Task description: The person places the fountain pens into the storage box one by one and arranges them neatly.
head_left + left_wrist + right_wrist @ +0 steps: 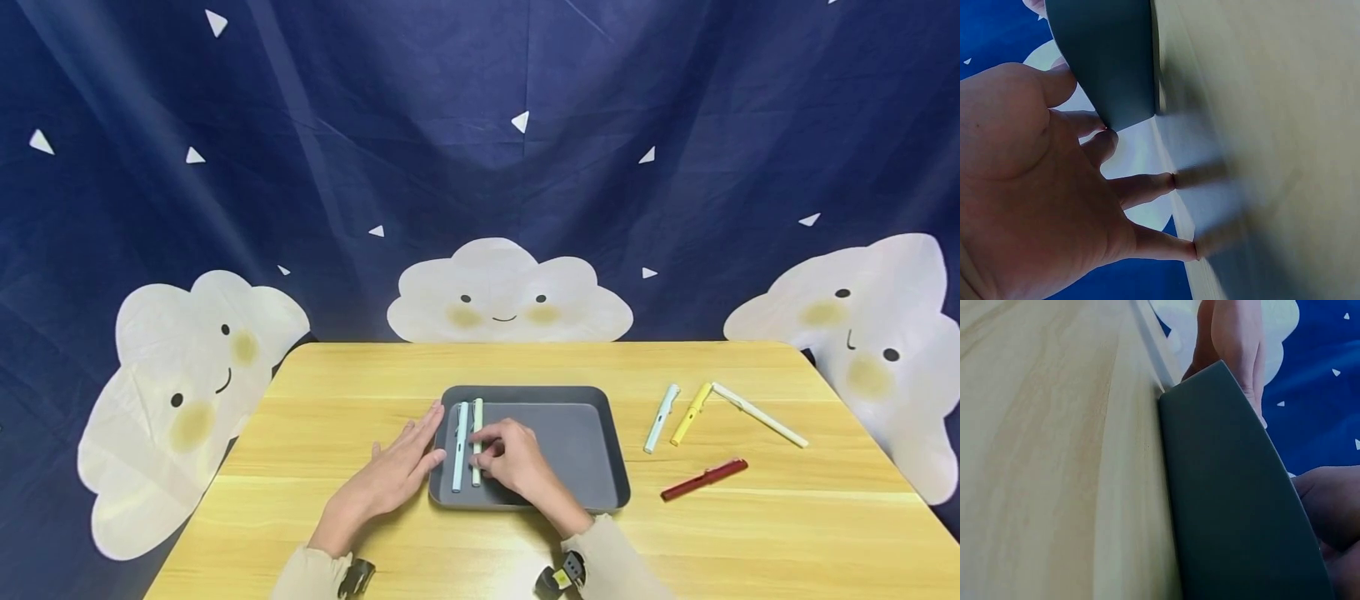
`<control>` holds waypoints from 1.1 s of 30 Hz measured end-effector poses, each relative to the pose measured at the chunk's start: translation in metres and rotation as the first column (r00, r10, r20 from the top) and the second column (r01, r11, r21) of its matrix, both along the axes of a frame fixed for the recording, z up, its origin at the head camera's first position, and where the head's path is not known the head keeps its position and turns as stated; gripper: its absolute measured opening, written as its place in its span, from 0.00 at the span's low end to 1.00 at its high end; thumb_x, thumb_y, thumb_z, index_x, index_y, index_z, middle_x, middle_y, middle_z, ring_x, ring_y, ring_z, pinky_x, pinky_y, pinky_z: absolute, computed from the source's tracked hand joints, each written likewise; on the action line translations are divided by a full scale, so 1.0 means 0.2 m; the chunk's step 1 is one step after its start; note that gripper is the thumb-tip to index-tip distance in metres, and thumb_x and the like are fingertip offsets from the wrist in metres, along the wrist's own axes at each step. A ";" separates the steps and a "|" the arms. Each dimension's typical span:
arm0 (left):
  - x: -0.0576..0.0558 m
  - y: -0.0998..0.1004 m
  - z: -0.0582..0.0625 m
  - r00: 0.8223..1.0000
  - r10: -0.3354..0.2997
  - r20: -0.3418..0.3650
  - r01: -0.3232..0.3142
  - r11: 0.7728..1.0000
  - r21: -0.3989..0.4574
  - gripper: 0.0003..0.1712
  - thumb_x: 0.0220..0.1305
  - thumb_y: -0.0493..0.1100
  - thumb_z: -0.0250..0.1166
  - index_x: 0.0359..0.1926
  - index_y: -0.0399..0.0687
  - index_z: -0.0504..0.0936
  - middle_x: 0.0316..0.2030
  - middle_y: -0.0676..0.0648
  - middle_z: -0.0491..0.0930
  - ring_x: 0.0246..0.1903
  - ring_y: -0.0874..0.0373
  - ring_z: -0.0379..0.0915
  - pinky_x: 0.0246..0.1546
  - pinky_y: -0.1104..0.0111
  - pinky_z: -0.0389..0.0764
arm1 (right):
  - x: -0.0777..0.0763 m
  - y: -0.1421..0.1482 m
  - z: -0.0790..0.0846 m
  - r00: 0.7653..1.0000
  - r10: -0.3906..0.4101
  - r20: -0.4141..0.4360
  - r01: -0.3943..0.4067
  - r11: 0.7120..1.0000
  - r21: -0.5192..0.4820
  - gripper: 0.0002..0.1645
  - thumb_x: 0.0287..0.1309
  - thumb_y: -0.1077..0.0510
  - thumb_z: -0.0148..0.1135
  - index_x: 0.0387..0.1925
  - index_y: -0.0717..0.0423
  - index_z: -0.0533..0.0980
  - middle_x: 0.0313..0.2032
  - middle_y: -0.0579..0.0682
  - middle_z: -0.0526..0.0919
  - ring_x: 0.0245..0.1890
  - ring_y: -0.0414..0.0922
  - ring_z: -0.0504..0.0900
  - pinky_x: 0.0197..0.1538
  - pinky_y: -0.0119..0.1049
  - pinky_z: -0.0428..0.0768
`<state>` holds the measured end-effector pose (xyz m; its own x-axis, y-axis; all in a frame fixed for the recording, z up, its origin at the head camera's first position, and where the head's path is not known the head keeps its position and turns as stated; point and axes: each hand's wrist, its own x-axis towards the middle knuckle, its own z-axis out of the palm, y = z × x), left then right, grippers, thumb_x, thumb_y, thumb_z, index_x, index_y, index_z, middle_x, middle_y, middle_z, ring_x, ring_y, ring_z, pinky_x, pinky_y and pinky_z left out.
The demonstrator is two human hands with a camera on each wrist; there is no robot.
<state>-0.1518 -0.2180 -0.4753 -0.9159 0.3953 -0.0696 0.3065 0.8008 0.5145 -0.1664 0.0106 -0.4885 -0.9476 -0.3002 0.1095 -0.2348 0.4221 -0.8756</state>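
Note:
A dark grey tray [577, 446] lies on the table, and a light blue pen [461, 450] rests lengthwise along its left side. Right beside that pen is a pale green pen [477, 417], its clip toward the far end. My right hand [517, 457] pinches the green pen between thumb and fingers, inside the tray. With fingers straight and spread, my left hand [397, 471] touches the tray's left rim. In the left wrist view, the left thumb and fingers [1104, 147] reach the tray wall. The tray's outer wall [1229, 500] covers most of my right hand in the right wrist view.
On the wooden table [360, 375], right of the tray, lie another light blue pen [662, 419], a yellow pen [691, 414], a white pen [761, 415] and a dark red pen [705, 480]. A blue curtain [480, 167] with clouds hangs behind the table.

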 end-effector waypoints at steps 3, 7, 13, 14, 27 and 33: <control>0.00 0.00 0.00 1.000 -0.001 -0.002 0.001 1.000 0.000 0.38 0.82 0.56 0.47 0.83 0.58 0.44 0.82 0.52 0.42 0.76 0.33 0.47 0.59 0.19 0.44 | 0.01 0.03 0.01 0.999 -0.009 -0.040 0.009 1.000 0.000 0.14 0.54 0.69 0.75 0.45 0.65 0.86 0.38 0.58 0.79 0.28 0.40 0.85 0.29 0.27 0.83; 0.00 0.00 0.00 1.000 0.001 -0.004 -0.001 1.000 -0.002 0.38 0.82 0.57 0.47 0.83 0.58 0.44 0.82 0.52 0.42 0.76 0.33 0.47 0.60 0.19 0.43 | 0.03 0.07 0.03 0.991 -0.027 -0.129 0.031 0.999 0.030 0.14 0.54 0.66 0.75 0.45 0.61 0.87 0.38 0.55 0.83 0.30 0.39 0.84 0.36 0.33 0.84; 0.00 0.00 -0.01 1.000 0.003 -0.002 -0.003 1.000 0.000 0.38 0.82 0.57 0.47 0.83 0.58 0.44 0.82 0.53 0.42 0.76 0.33 0.46 0.60 0.20 0.43 | 0.06 0.14 0.07 0.979 -0.012 -0.204 0.022 0.999 0.048 0.13 0.55 0.65 0.76 0.44 0.57 0.87 0.38 0.52 0.85 0.33 0.37 0.84 0.46 0.46 0.83; 0.00 0.00 -0.01 1.000 0.002 -0.003 -0.002 1.000 0.001 0.38 0.82 0.57 0.47 0.83 0.58 0.44 0.82 0.53 0.41 0.76 0.33 0.46 0.60 0.19 0.43 | 0.07 0.15 0.08 0.977 -0.002 -0.213 0.011 0.999 0.045 0.13 0.55 0.65 0.76 0.45 0.58 0.87 0.38 0.52 0.85 0.33 0.37 0.84 0.46 0.46 0.84; 0.00 0.00 0.00 1.000 -0.007 -0.007 0.007 1.000 -0.003 0.37 0.82 0.57 0.46 0.83 0.58 0.43 0.81 0.54 0.40 0.76 0.34 0.45 0.60 0.19 0.43 | 0.14 0.33 0.17 0.981 0.069 -0.184 -0.084 0.993 -0.079 0.15 0.61 0.63 0.73 0.49 0.50 0.87 0.47 0.46 0.85 0.44 0.46 0.86 0.42 0.35 0.87; 0.00 0.00 -0.01 1.000 -0.008 -0.005 0.008 1.000 0.001 0.38 0.82 0.56 0.46 0.83 0.58 0.43 0.81 0.55 0.39 0.77 0.35 0.45 0.60 0.19 0.43 | 0.16 0.41 0.19 0.968 0.057 -0.244 -0.078 0.994 -0.081 0.16 0.60 0.62 0.75 0.49 0.44 0.87 0.48 0.44 0.85 0.45 0.48 0.87 0.41 0.35 0.87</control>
<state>-0.1515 -0.2175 -0.4764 -0.9131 0.4026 -0.0651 0.3152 0.7980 0.5137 -0.1352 0.0927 -0.4503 -0.8679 -0.3411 0.3611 -0.4686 0.3207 -0.8231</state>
